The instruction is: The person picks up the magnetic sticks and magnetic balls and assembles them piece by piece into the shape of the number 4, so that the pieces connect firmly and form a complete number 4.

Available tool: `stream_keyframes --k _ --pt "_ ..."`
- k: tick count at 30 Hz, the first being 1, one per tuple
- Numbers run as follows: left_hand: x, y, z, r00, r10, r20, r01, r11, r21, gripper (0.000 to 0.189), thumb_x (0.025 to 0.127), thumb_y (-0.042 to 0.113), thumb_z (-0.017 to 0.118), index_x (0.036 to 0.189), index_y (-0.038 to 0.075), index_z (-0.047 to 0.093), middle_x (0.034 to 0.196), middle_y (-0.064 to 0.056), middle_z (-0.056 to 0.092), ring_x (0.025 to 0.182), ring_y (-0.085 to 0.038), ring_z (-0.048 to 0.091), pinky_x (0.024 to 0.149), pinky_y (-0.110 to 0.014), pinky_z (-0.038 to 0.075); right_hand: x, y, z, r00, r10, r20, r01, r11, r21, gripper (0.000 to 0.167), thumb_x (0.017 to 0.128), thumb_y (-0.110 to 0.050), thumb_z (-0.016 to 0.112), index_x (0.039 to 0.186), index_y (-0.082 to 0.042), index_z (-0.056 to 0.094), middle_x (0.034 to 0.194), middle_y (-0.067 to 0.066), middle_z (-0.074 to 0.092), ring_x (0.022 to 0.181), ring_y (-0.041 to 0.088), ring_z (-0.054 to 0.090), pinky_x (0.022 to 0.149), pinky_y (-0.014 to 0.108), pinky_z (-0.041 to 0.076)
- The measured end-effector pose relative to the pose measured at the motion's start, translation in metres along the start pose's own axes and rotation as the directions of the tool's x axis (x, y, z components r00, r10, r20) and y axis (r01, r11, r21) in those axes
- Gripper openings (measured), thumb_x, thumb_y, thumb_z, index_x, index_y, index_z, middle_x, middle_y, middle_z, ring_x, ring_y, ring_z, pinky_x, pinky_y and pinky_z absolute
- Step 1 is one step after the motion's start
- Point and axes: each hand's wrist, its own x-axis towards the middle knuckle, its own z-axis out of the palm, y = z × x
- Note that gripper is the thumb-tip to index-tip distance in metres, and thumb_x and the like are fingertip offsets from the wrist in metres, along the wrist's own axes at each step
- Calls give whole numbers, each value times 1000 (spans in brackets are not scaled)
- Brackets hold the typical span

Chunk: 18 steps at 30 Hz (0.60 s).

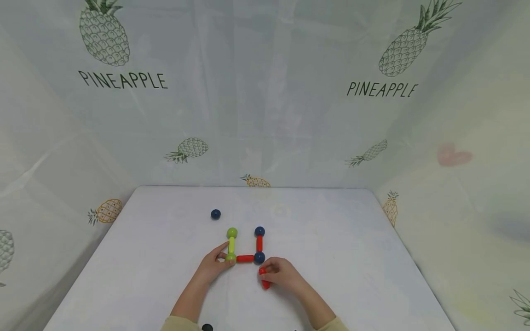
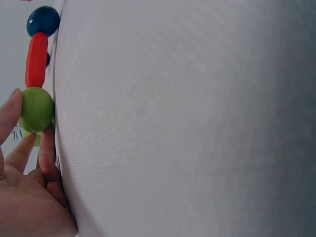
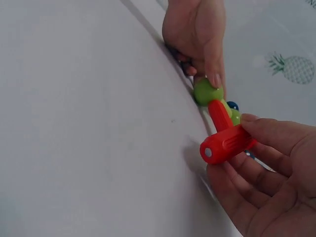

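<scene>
On the table lies a U-shaped build of rods and balls. My left hand [image 1: 212, 266] holds its near-left green ball [image 2: 37, 111] between thumb and fingers. From that ball a light green rod [image 1: 232, 244] runs back to another green ball [image 1: 232, 233]. A red rod [image 1: 245, 259] joins it sideways to a dark blue ball [image 1: 259, 257], from which another red rod [image 1: 259, 243] leads to a far blue ball [image 1: 259, 231]. My right hand [image 1: 284, 275] pinches a separate red rod [image 3: 222, 145] just in front of the near blue ball; the rod's end shows a silvery disc.
A loose dark blue ball [image 1: 216, 214] lies farther back on the white table [image 1: 331, 239], left of the build. Near the front edge, a black ball [image 1: 207, 327] is partly cut off by the frame. Pineapple-print cloth [image 1: 265, 115] hangs behind and at the sides.
</scene>
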Motion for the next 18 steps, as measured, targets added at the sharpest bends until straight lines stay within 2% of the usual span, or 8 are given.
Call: stream_keyframes --k 9,14,18 --pt "3 -4 0 1000 -11 -4 11 1000 16 69 82 20 79 143 9 49 101 -3 63 90 -24 51 72 -35 39 5 4 10 996 -3 -86 7 999 49 19 83 -9 76 100 -7 67 81 2 62 71 18 57 67 30 51" --pt "3 -6 1 1000 -24 -6 24 1000 14 70 81 21 79 143 10 49 103 -3 62 84 -21 50 69 -33 40 7 7 13 991 -12 -130 22 997 72 21 82 -12 78 99 -6 66 78 1 62 69 17 57 65 29 50" --pt "1 -6 1 1000 -31 -6 31 999 11 70 81 21 79 143 10 49 104 -4 61 84 -22 50 69 -33 39 8 12 17 989 18 -150 -4 996 89 22 81 -14 79 97 -7 65 77 1 61 67 17 56 64 28 49"
